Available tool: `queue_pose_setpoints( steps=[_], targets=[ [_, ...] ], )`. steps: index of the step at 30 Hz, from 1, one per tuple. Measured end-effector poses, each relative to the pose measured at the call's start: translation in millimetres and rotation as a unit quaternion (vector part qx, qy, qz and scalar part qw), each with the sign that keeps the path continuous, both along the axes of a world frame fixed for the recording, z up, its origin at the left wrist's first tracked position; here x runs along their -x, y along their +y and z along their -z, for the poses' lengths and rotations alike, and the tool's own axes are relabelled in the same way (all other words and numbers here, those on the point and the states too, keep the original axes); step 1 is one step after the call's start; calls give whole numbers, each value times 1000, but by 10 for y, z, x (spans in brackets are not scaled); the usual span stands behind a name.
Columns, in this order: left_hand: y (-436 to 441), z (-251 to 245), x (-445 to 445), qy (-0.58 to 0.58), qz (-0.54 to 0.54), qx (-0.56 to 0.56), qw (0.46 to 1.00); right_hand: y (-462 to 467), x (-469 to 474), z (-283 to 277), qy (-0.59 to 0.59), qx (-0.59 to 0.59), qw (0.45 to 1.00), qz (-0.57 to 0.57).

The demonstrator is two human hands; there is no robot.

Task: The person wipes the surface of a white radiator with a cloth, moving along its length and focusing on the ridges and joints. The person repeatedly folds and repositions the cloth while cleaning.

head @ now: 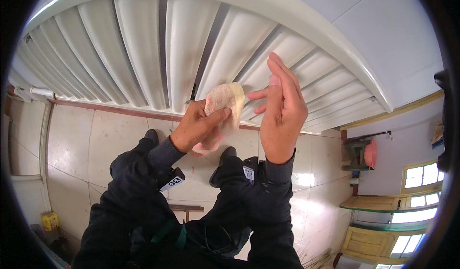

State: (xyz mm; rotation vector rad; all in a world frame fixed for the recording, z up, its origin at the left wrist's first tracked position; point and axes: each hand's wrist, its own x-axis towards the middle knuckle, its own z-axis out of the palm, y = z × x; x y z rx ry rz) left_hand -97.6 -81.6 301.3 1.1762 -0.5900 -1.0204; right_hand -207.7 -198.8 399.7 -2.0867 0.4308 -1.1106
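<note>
A folded cream and pink cloth [224, 103] is pinched in my left hand [199, 123], the thumb lying across its front. Its pinkish lower end hangs below the fingers. To the right of the cloth, my right hand [282, 114] is raised with nothing in it, its fingers apart and not touching the cloth. Behind both hands stands a white column radiator [190, 49] with a rounded top rail; neither hand plainly touches it.
Pale floor tiles [72, 136] lie under my feet, with a wooden piece [187, 208] between my legs. A pink basin [371, 154] on a dark stand is at the right, near yellow-framed windows [420, 177]. A yellow object [50, 221] sits at the lower left.
</note>
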Motion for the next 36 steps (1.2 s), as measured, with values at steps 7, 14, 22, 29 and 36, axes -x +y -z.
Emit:
queue_pose_setpoints(
  steps=[7,14,22,29,36],
  targets=[
    [13,31,-16,-7,-29,36,999,-182,117,-145,143,183,973,13],
    [4,93,-28,-15,-37,70,997,-149,63,-248,233,190,954,9],
    [28,60,-86,-1,-44,77,996,-166,44,-139,237,144,961,7],
    [24,138,-80,-56,-17,129,990,54,-73,269,146,97,983,-50],
    [134,60,-166,-118,-12,107,987,125,-195,350,163,-14,986,-14]
  ],
)
